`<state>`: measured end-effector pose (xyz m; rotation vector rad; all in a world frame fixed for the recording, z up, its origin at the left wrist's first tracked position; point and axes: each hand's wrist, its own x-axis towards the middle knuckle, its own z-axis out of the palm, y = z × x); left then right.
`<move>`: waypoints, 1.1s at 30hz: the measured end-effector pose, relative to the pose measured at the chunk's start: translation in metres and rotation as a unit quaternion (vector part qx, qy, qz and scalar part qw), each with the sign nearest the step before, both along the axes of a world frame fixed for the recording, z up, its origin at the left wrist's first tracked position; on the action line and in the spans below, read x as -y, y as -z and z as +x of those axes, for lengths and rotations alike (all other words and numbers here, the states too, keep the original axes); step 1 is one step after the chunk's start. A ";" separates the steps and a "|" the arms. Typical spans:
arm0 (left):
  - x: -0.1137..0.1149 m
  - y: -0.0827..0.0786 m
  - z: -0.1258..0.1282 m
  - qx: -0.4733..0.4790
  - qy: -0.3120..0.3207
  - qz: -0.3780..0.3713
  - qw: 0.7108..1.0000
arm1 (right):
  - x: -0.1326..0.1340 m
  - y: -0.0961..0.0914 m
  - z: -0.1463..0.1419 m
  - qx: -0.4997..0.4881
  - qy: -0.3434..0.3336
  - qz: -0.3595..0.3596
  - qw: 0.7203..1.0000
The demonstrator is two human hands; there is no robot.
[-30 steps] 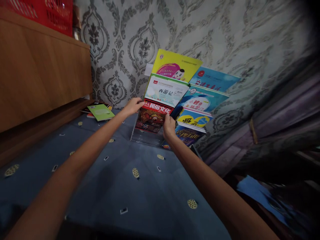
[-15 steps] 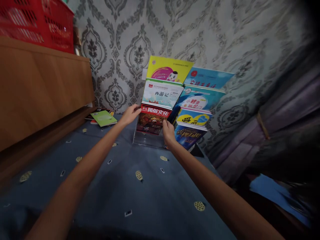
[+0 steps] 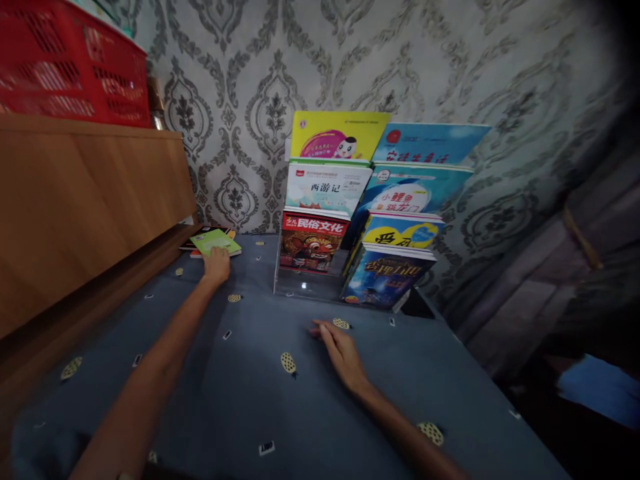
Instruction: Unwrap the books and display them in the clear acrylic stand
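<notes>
My left hand (image 3: 217, 267) is on the near edge of a green book (image 3: 207, 241), its fingers bent over the cover and closed on it. The green book lies on top of a few other books (image 3: 187, 247) beside the wooden cabinet. Above the middle of the blue cloth, my right hand (image 3: 344, 353) is open and holds nothing, its fingers loosely stretched to the left. Behind it stands a clear tiered rack (image 3: 307, 285) with books in two columns. A red-and-black book (image 3: 314, 247) sits low on the left and a dark blue one (image 3: 390, 277) low on the right.
Patterned wallpaper (image 3: 240, 133) rises right behind the rack. A wooden cabinet (image 3: 95, 200) with a red basket (image 3: 75, 67) on top borders the left side. A grey-purple curtain (image 3: 545, 267) hangs at the right. The blue cloth (image 3: 225, 400) covers the surface.
My left hand has left the rack's left side and moved left onto the green book. My right hand has come away from the red-and-black book, toward me. That book stays in the rack.
</notes>
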<state>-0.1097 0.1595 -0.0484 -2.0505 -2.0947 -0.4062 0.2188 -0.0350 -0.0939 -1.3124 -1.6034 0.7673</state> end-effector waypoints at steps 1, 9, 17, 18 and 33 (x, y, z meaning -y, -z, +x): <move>-0.004 0.002 -0.004 -0.012 -0.008 -0.002 1.000 | 0.000 0.003 0.001 -0.012 0.002 -0.009 1.000; -0.017 0.016 -0.022 -0.085 -0.034 0.001 0.996 | 0.002 0.006 0.003 -0.003 0.007 -0.011 1.000; -0.018 0.015 -0.025 -0.119 -0.021 -0.006 0.993 | 0.005 0.011 0.002 0.026 0.011 -0.006 1.000; -0.016 0.016 -0.025 -0.123 -0.019 -0.010 0.992 | 0.004 0.010 0.002 0.026 0.002 -0.006 1.000; 0.053 0.019 -0.011 -0.182 0.001 -0.063 0.981 | 0.004 0.015 -0.001 0.024 -0.010 0.030 0.999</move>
